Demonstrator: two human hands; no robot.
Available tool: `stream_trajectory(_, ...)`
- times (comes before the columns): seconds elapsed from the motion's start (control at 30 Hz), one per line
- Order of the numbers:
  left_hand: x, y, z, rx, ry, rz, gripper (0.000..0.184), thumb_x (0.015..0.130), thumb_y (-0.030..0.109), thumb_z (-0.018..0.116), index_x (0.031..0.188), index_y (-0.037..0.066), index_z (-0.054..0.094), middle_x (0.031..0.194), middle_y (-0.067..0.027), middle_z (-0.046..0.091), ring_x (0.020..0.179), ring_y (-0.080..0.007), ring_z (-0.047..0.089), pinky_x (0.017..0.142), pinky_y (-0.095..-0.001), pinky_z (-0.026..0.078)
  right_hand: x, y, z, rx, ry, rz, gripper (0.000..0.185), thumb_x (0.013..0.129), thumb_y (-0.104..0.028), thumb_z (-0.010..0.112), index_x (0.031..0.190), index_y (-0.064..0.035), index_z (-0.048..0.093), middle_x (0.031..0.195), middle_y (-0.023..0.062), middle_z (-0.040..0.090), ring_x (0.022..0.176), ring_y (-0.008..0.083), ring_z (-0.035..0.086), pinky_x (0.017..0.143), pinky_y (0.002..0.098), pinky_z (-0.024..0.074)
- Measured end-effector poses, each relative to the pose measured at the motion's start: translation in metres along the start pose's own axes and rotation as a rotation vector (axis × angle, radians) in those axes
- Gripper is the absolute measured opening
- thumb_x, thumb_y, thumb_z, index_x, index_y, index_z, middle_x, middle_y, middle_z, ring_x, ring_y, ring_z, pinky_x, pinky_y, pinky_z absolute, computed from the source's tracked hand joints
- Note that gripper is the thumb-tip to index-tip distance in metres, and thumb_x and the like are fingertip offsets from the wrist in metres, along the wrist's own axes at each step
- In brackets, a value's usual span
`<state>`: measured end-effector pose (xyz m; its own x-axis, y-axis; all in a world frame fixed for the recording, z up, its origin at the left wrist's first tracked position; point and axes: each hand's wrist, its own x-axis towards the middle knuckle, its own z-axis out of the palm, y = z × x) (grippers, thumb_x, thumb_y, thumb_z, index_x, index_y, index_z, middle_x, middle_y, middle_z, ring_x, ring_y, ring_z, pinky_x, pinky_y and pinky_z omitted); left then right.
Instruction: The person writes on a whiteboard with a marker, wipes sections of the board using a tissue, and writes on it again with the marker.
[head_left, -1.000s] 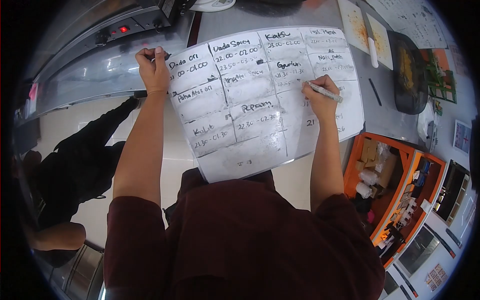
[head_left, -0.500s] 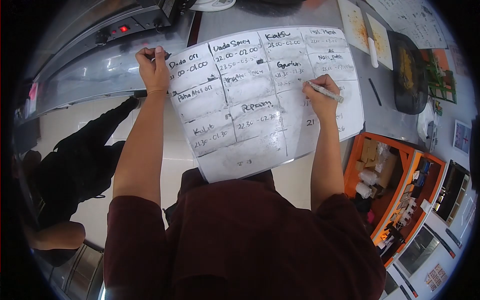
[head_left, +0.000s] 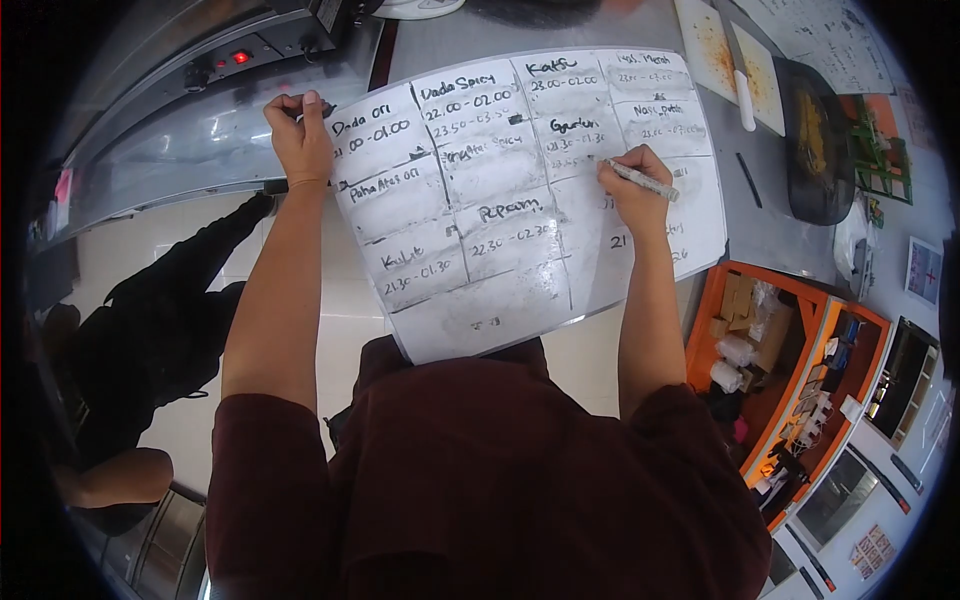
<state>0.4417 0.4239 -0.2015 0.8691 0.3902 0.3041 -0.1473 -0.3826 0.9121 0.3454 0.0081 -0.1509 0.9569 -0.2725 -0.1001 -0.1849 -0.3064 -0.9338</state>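
Observation:
A whiteboard (head_left: 510, 280) with handwritten names and times in ruled boxes lies tilted in front of me, its upper part over the steel counter. My left hand (head_left: 301, 138) is at its upper left corner, fingers curled and thumb up, closed on the dark corner piece. In my right hand (head_left: 640, 190) is a light-coloured marker (head_left: 645, 180), pinched between thumb and fingers. Its tip is at the board, by the second line of times in a right-of-middle box. My right forearm hides some of the writing below.
On the steel counter (head_left: 780, 225) are a knife (head_left: 742, 85) on a stained cutting board (head_left: 700, 45), a black pen-like stick (head_left: 749, 180) and a dark tray (head_left: 820, 150) with yellowish contents. An orange cabinet (head_left: 710, 310) stands at right. A person in dark clothes (head_left: 150, 330) is at left.
My right hand and the marker have shifted slightly left in view, along with the whiteboard. The left hand keeps its place at the corner.

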Motion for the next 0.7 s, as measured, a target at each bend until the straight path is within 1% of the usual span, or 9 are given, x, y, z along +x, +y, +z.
stream_trajectory(0.03,-0.001,0.0,0.0,-0.017,0.009,0.005,0.035,0.097,0.029,0.06,0.103,0.0,0.041,0.087,-0.0139,0.063,0.079,-0.0212,0.068,0.075,-0.0308,0.051,-0.002,-0.002,0.001,-0.003,-0.003,-0.015,0.02,0.073,-0.002,0.077,0.074,-0.002,0.056,0.073,0.0027,0.064,0.065,0.0054,0.055,0.059,0.0213,0.0441)
stream_trajectory(0.17,0.001,-0.004,0.0,-0.003,0.002,-0.002,0.035,0.097,0.029,0.059,0.103,0.0,0.04,0.088,-0.0141,0.063,0.079,-0.0211,0.067,0.076,-0.0306,0.051,-0.001,0.003,-0.004,-0.011,-0.033,-0.057,0.021,0.072,-0.003,0.076,0.073,-0.0026,0.056,0.071,0.0015,0.063,0.065,0.0048,0.054,0.058,0.0214,0.0438)
stream_trajectory(0.27,0.0,-0.002,-0.001,-0.009,0.001,-0.011,0.035,0.097,0.029,0.059,0.103,0.0,0.04,0.088,-0.014,0.063,0.078,-0.0208,0.067,0.076,-0.0305,0.051,0.0,0.004,0.0,-0.039,0.041,-0.037,0.021,0.072,-0.003,0.077,0.072,-0.0025,0.055,0.069,0.001,0.062,0.065,0.0047,0.053,0.058,0.0217,0.044)
stream_trajectory(0.37,0.0,-0.003,0.001,-0.036,0.01,-0.009,0.035,0.097,0.029,0.06,0.103,0.001,0.04,0.088,-0.0138,0.063,0.078,-0.0205,0.067,0.076,-0.0303,0.051,0.002,0.008,0.003,-0.002,0.014,-0.052,0.021,0.071,-0.002,0.076,0.071,-0.002,0.055,0.069,0.0012,0.061,0.064,0.0052,0.053,0.058,0.0219,0.0443)
stream_trajectory(0.47,0.001,-0.006,0.001,-0.036,0.012,-0.004,0.034,0.097,0.028,0.06,0.102,0.001,0.04,0.087,-0.0135,0.063,0.078,-0.0203,0.067,0.076,-0.0303,0.051,0.0,0.005,-0.001,0.004,0.091,-0.074,0.02,0.072,-0.002,0.076,0.074,-0.0016,0.056,0.07,0.0011,0.062,0.065,0.0059,0.054,0.058,0.0218,0.0447)
stream_trajectory(0.57,0.001,-0.007,0.0,-0.025,0.01,0.003,0.033,0.097,0.028,0.059,0.102,0.001,0.04,0.086,-0.0132,0.064,0.078,-0.0199,0.067,0.076,-0.0303,0.051,-0.002,0.001,-0.001,0.066,0.09,-0.053,0.019,0.072,-0.001,0.075,0.081,-0.0009,0.058,0.072,0.0021,0.063,0.065,0.0072,0.056,0.059,0.0224,0.0459)
stream_trajectory(0.7,0.002,-0.008,0.001,-0.032,0.012,0.006,0.032,0.097,0.026,0.059,0.101,0.001,0.04,0.086,-0.0129,0.064,0.078,-0.0196,0.067,0.076,-0.0303,0.051,-0.001,0.003,0.002,0.143,0.066,-0.128,0.019,0.073,0.002,0.072,0.088,0.0003,0.06,0.075,0.0053,0.065,0.068,0.0089,0.061,0.062,0.0236,0.0493)
